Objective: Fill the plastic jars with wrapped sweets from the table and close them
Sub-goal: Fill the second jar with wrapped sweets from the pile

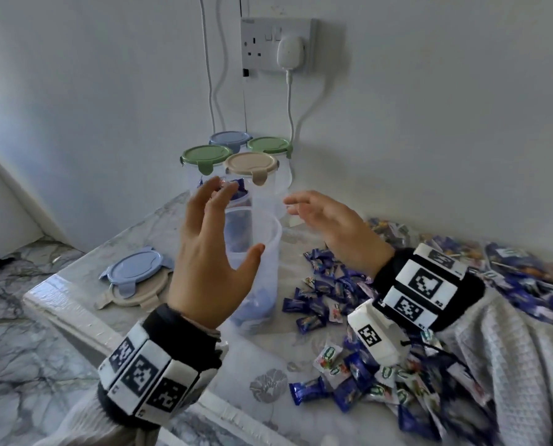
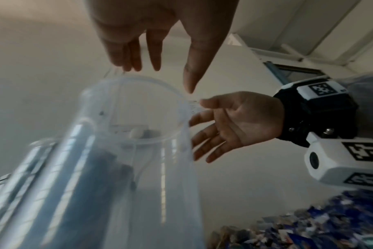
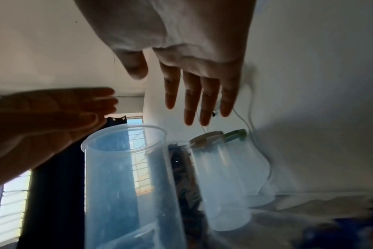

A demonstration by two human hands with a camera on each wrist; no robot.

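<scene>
Your desk (image 1: 159, 220) has a pale marbled top and carries everything here. Across its right side a wide heap of wrapped sweets (image 1: 336, 294) spreads out, mostly blue wrappers with a few white and green ones; the print on them is too small and blurred to read. At the back, against the wall, four lidded jars (image 1: 251, 175) stand close together: two with green lids, one blue, one beige, clips down. Behind your left hand another jar seems to hold blue-wrapped sweets, though your fingers hide much of it.

In front of those stands the open jar (image 1: 262, 252), upright and lidless, clear plastic, with a shallow layer of blue sweets at its bottom. To its left, two loose lids (image 1: 136, 275) lie stacked on the desk, the blue one on top of the beige one.

Your left hand (image 1: 210, 252) hovers just beside the open jar on its left, fingers (image 1: 201, 201) spread and straight, thumb out toward the jar wall, holding nothing. From the left wrist view the fingers hang just above the rim without touching it. Your right hand (image 1: 336, 226) is near the jar's right side, palm turned in, fingers (image 2: 202, 134) loosely extended and apart, also empty. The black and white squares on both wrist bands are coded markers, not words
</scene>
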